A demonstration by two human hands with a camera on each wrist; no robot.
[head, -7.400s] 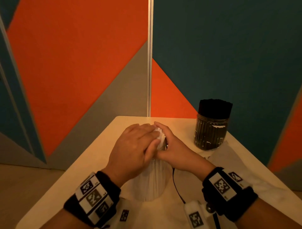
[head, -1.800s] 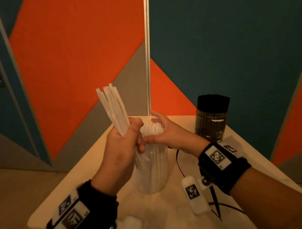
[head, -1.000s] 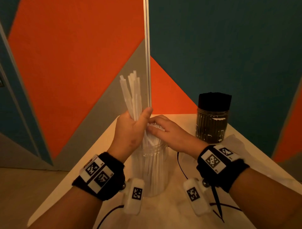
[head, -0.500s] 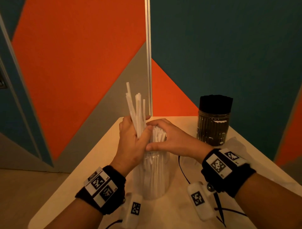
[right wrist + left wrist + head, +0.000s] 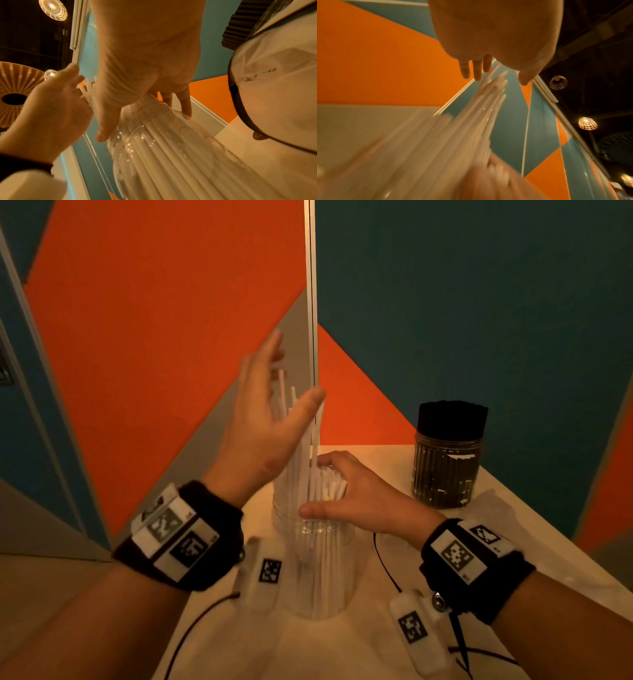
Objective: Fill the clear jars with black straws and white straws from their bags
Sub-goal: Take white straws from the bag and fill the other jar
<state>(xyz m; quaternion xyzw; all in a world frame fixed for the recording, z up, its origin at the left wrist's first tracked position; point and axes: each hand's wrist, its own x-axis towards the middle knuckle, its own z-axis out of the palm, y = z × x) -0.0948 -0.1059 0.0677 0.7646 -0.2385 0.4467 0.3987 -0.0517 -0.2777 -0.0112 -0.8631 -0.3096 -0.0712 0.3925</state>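
head view: white table [image 5: 376, 652] w/ two jars. near jar [image 5: 313, 570] is clear, upright, packed w/ white straws [image 5: 322, 484]. left hand [image 5: 265, 436] is raised above & just left of it, fingers straight & spread, thumb out to the right; a few taller straws [image 5: 282, 395] stick up from the jar betw. thumb & fingers, can't tell if they touch the palm. nothing gripped by it. right hand [image 5: 356, 494] sits over the jar mouth, thumb along the near side of the neck, fingers curved round the far side, holding the straw tops & rim. far jar [image 5: 445, 474] stands back right, well apart, full of black straws [image 5: 452, 419]. clear bag [image 5: 493, 508] lies flat by it.

right wrist view: thumb & fingers [image 5: 186, 104] hug the jar neck [image 5: 147, 115].

left wrist view: fingers [image 5: 476, 69] straight, straw tips [image 5: 498, 81] below them, blurred.
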